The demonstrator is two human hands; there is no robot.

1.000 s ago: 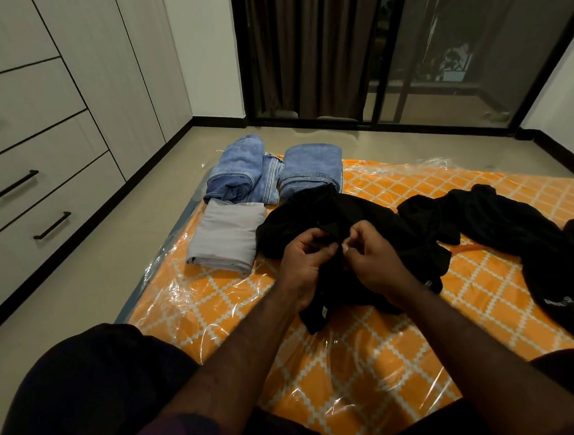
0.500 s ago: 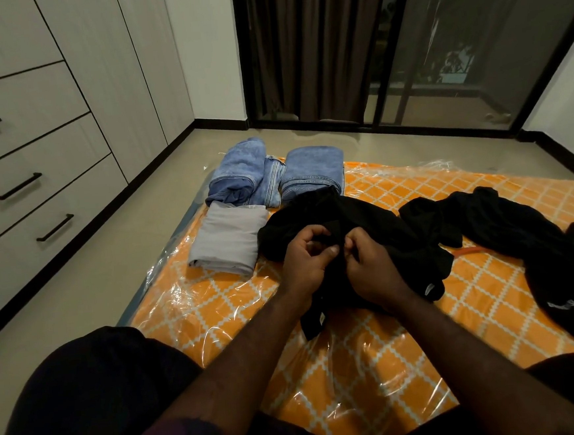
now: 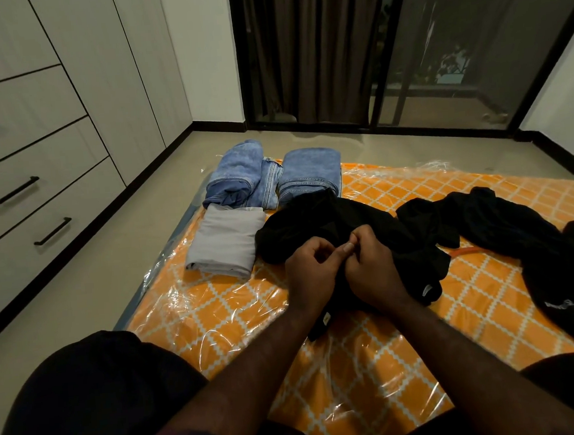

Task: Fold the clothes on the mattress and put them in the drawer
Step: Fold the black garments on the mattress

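Observation:
A crumpled black garment (image 3: 317, 225) lies in the middle of the orange plastic-wrapped mattress (image 3: 245, 310). My left hand (image 3: 312, 272) and my right hand (image 3: 373, 269) sit close together on it, both pinching its fabric. Behind it lie a folded grey garment (image 3: 226, 244) and folded blue jeans (image 3: 309, 174), with a rolled blue denim piece (image 3: 234, 177) beside them. More unfolded black clothes (image 3: 520, 230) spread over the mattress at the right. The drawers (image 3: 35, 175) on the left wall are all closed.
Bare beige floor (image 3: 104, 266) runs between the mattress and the drawer unit. A dark curtain (image 3: 310, 50) and glass sliding door (image 3: 454, 49) stand at the far side. My knees in dark trousers (image 3: 97, 397) fill the near edge.
My hands have stayed on the black garment, fingers shifting slightly as they work the fabric. The view has tilted down a little; the clothes have not moved.

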